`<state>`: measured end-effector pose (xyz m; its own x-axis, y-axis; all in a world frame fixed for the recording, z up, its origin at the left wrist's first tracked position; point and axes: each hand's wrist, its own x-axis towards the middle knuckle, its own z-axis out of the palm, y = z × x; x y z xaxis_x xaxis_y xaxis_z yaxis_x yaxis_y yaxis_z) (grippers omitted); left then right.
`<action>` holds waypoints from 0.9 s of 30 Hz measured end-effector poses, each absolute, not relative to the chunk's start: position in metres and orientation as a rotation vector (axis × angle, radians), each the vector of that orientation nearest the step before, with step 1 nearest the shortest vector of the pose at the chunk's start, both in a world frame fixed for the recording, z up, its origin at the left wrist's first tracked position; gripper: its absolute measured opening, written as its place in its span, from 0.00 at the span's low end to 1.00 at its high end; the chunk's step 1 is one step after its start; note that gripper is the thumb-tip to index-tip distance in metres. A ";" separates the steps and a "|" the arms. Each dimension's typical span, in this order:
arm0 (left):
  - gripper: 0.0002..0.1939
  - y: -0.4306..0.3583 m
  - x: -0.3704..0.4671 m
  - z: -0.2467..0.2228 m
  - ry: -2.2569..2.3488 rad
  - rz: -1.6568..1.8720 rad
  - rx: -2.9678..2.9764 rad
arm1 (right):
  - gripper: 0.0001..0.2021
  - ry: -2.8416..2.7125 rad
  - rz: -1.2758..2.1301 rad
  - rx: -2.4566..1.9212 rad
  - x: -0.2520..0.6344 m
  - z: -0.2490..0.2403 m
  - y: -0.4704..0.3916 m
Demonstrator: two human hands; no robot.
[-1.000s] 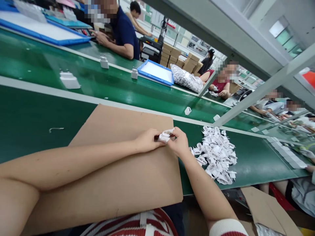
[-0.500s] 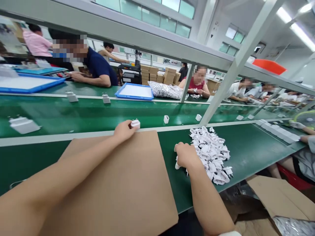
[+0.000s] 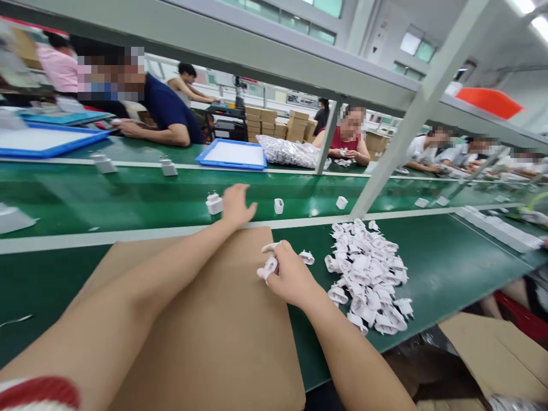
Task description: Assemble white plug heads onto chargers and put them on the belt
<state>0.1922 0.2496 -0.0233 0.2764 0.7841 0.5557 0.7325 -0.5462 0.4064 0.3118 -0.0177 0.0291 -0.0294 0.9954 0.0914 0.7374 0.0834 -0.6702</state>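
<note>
Over the far right part of the flat brown cardboard sheet (image 3: pixel 205 319), the right hand (image 3: pixel 291 274) grips a small white plastic piece (image 3: pixel 269 268); beyond the sheet, the left hand (image 3: pixel 238 206) is open beside a white pronged plug block (image 3: pixel 214 204). Right of the sheet lies a white plastic heap (image 3: pixel 370 277).

Over cardboard (image 3: pixel 201 319) is a white plug piece (image 3: pixel 269 268); upright on the green strip (image 3: pixel 252 191), a white charger (image 3: pixel 214 204).
</note>
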 end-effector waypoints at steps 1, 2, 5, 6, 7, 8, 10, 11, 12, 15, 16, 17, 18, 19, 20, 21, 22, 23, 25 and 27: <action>0.38 0.247 0.205 -0.020 1.364 0.993 2.487 | 0.21 -1.766 0.656 -1.696 0.308 0.027 -0.017; 0.41 0.246 0.218 -0.017 1.305 0.844 2.494 | 0.21 -1.719 0.683 -1.709 0.305 0.025 -0.017; 0.39 0.251 0.249 -0.010 1.272 0.597 2.471 | 0.17 -1.729 0.679 -1.779 0.301 0.021 -0.015; 0.37 0.254 0.256 -0.008 1.275 0.551 2.456 | 0.14 -1.776 0.669 -1.784 0.301 0.020 -0.014; 0.34 0.256 0.260 -0.007 1.286 0.525 2.438 | 0.13 -1.826 0.673 -1.774 0.301 0.019 -0.014; 0.32 0.257 0.262 -0.006 1.291 0.508 2.420 | 0.13 -1.868 0.693 -1.748 0.302 0.018 -0.015; 0.29 0.256 0.262 -0.005 1.286 0.508 2.389 | 0.18 -1.909 0.777 -1.669 0.304 0.015 -0.016; 0.28 0.253 0.259 -0.005 1.273 0.525 2.380 | 0.21 -1.909 0.822 -1.627 0.305 0.013 -0.017; 0.29 0.249 0.255 -0.005 1.251 0.547 2.375 | 0.24 -1.898 0.859 -1.591 0.307 0.010 -0.017; 0.31 0.230 0.233 -0.007 1.157 0.617 2.382 | 0.27 -1.777 0.903 -1.568 0.312 0.006 -0.015; 0.32 0.221 0.222 -0.008 1.127 0.631 2.389 | 0.26 -1.719 0.905 -1.573 0.313 0.006 -0.013; 0.32 0.211 0.210 -0.010 1.095 0.641 2.393 | 0.25 -1.659 0.898 -1.576 0.313 0.007 -0.011; 0.32 0.200 0.197 -0.012 1.057 0.648 2.393 | 0.23 -1.594 0.886 -1.576 0.314 0.009 -0.009; 0.33 0.188 0.183 -0.015 1.018 0.657 2.384 | 0.20 -1.530 0.882 -1.564 0.314 0.011 -0.007; 0.33 0.175 0.169 -0.018 0.969 0.671 2.366 | 0.17 -1.469 0.895 -1.535 0.313 0.013 -0.005; 0.32 0.162 0.155 -0.021 0.923 0.691 2.339 | 0.16 -1.407 0.925 -1.495 0.313 0.015 -0.004; 0.32 0.148 0.142 -0.024 0.890 0.713 2.308 | 0.18 -1.340 0.971 -1.449 0.313 0.017 -0.002; 0.32 0.135 0.131 -0.027 0.865 0.723 2.283 | 0.21 -1.267 1.033 -1.404 0.313 0.017 0.000; 0.31 0.112 0.113 -0.032 0.835 0.706 2.261 | 0.25 -1.114 1.169 -1.339 0.313 0.017 0.003; 0.29 0.095 0.103 -0.035 0.791 0.678 2.270 | 0.26 -0.966 1.277 -1.309 0.314 0.015 0.007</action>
<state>0.1033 0.0949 -0.0348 0.6869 0.6811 0.2536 0.3554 -0.6192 0.7002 0.3140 0.0066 0.0153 0.1144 0.9794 -0.1666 -0.1058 -0.1548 -0.9823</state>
